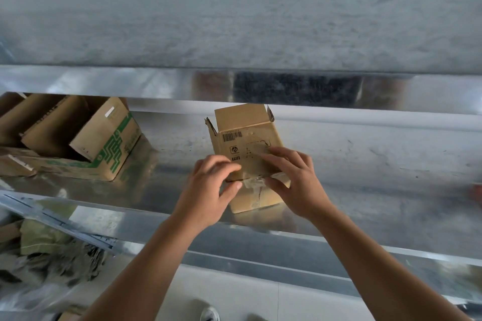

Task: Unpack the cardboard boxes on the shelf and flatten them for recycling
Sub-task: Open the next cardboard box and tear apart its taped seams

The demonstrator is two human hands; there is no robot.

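Note:
A small brown cardboard box (242,128) lies on its side on the metal shelf (365,172), far flaps open, barcode facing up. My left hand (208,190) rests on its near left edge, thumb and fingers pinching at a strip of clear tape (254,181). My right hand (294,180) lies flat on the box's near right part, fingers spread over the printed panel and thumb by the tape. The box's near end is partly hidden by both hands.
A larger open box with green print (104,148) lies on the shelf at the left, with more cardboard behind it. An upper shelf edge (260,86) runs overhead. Below left are a metal rail (60,221) and crumpled packaging. White floor shows below.

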